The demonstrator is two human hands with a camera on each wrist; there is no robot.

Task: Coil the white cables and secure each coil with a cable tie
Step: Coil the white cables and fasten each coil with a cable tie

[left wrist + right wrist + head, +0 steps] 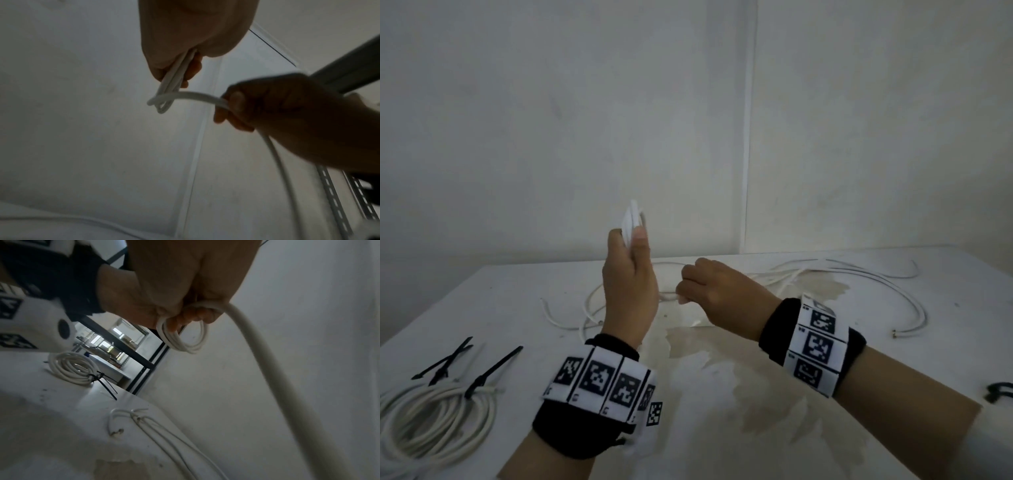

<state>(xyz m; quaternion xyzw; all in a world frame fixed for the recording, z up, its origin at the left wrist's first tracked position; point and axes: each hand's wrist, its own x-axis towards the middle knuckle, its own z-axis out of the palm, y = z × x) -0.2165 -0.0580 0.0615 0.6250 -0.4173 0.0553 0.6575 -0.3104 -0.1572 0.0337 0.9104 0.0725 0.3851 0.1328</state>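
— We get a dim, greyish head view; the wall (585, 102) carries soft, even light with no hard shadows, and the table (722, 394) looks washed out and a little soft.

— Agreed. We see the picture bow near its edges, so the table's far edge tilts.

— In the left wrist view we are darker still: the right hand (287, 113) is almost a silhouette and smeared by blur, and the white cable (189, 96) is the brightest thing.

— From the right wrist we catch daylight in far windows (107, 340). The cable close to the lens (287, 386) is thick and out of focus, the corners murky.
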